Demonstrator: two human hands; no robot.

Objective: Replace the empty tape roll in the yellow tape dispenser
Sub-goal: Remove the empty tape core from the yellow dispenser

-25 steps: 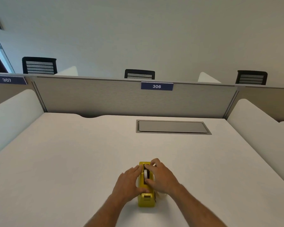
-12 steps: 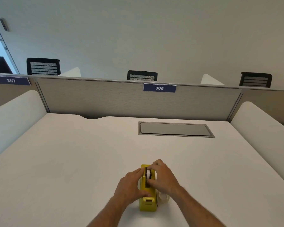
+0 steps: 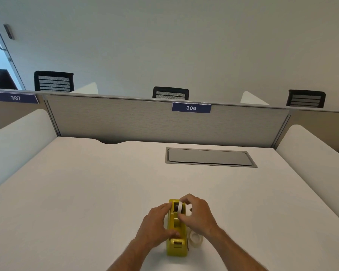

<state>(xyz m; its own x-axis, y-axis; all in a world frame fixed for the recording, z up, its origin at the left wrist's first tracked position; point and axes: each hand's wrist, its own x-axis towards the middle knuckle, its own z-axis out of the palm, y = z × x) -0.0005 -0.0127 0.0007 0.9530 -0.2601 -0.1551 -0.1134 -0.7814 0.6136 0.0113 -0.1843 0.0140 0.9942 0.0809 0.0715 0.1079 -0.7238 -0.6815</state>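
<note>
While the sign (image 3: 191, 107) reads 306, the right hand (image 3: 199, 217) pinches the roll (image 3: 180, 207).

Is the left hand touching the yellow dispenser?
Touching. The head view shows the left hand holding the yellow dispenser by its left side.

A plain pale wall (image 3: 184, 40) stood behind three black mesh chairs (image 3: 170, 93). A grey partition (image 3: 115, 122) numbered 306 backed the white desk (image 3: 76, 192).
</note>
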